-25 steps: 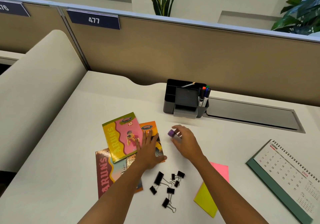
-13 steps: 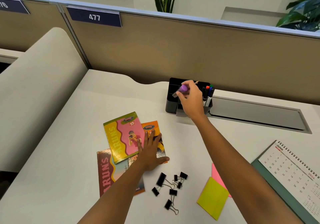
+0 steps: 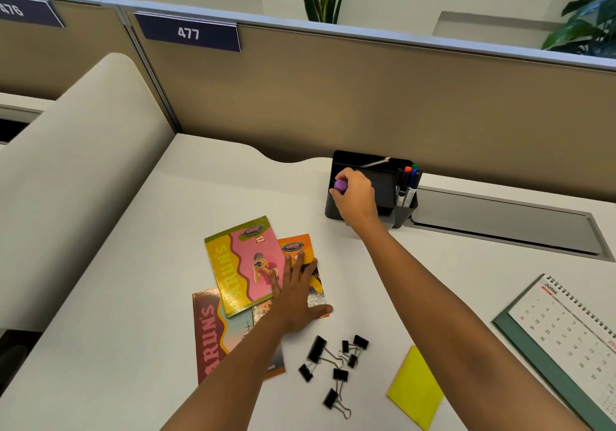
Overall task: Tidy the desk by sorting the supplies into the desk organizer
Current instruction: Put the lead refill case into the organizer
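Observation:
My right hand (image 3: 355, 194) holds a small purple object (image 3: 340, 185) over the left side of the black desk organizer (image 3: 386, 185), fingers closed around it. The organizer stands at the back of the desk and holds several markers (image 3: 407, 182) on its right and a pencil (image 3: 376, 162) at the back. My left hand (image 3: 296, 292) lies flat, fingers spread, on the overlapping notebooks: a yellow-pink notebook (image 3: 245, 264), an orange notebook (image 3: 300, 247) and a maroon notebook (image 3: 211, 334). Several black binder clips (image 3: 333, 364) lie loose in front of the notebooks.
A yellow sticky pad (image 3: 415, 387) lies near the front right, partly under my right arm. A spiral desk calendar (image 3: 566, 340) sits at the right edge. A grey cable tray cover (image 3: 500, 220) runs right of the organizer. A beige partition (image 3: 333, 97) backs the desk.
My right hand lifted the purple object from the desk near the notebooks and carried it back to the organizer, now lower over its left side. My left hand stayed on the notebooks.

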A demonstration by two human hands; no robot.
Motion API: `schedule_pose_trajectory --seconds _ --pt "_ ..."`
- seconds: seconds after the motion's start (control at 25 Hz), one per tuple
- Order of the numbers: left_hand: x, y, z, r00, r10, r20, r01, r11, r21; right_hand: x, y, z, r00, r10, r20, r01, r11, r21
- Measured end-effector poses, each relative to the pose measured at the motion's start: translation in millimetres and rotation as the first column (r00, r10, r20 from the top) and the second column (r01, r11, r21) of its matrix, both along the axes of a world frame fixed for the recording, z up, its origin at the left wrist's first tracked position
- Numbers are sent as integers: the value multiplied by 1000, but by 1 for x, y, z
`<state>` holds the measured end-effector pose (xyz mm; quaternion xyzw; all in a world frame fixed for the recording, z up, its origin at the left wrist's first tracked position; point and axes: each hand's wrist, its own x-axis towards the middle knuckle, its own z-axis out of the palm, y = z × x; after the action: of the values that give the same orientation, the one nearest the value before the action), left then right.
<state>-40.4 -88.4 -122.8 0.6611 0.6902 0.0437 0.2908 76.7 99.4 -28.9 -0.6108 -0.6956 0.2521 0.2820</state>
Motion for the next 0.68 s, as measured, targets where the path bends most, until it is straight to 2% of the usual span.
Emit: schedule_pose_trajectory --seconds 0.68 --pt "1 1 2 999 26 21 -26 1000 2 39 -29 4 985 -84 -148 90 995 34"
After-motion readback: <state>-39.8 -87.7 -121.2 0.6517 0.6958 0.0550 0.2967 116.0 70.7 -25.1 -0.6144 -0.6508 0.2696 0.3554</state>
